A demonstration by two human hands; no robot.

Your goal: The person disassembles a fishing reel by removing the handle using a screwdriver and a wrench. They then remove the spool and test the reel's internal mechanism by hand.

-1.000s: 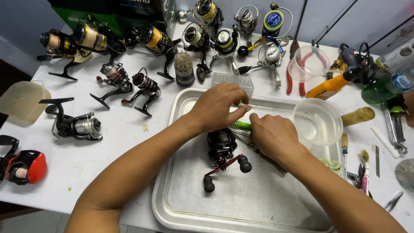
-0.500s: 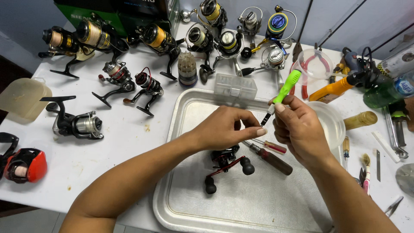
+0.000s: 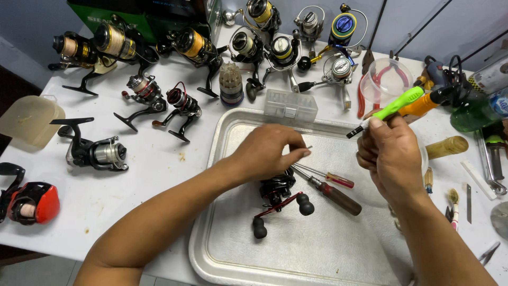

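Nearest the camera, a silver metal tray [image 3: 317,265] lies on the white worktop [image 3: 132,180]; in it, at about 6 o'clock from the left hand, sits a black baitcasting reel [image 3: 278,193] with a red handle arm and two black knobs; just at its 3 o'clock lie two screwdrivers, a thin one with a red handle [image 3: 330,177] and a thicker one with a dark brown handle [image 3: 336,197], both slanting toward 4 o'clock; above the reel the left hand [image 3: 267,151] hovers with thumb and forefinger pinched on a small thin metal piece [image 3: 308,148], too small to tell what it is; at its 3 o'clock, apart from it, the right hand [image 3: 389,153] is closed around a green-handled driver [image 3: 389,109], whose handle points toward 2 o'clock and whose dark tip points toward 8 o'clock at the left hand; at the tray's far rim, 12 o'clock, rests a small clear plastic box [image 3: 291,105]; further out, from 9 to 12 o'clock, many spinning reels [image 3: 180,103] stand on the worktop, with a red-and-black reel [image 3: 29,201] at the 8 o'clock edge; at 1 o'clock lie red-handled pliers [image 3: 362,90] and a clear round cup [image 3: 386,79]; a green bottle [image 3: 476,108] sits at 2 o'clock.
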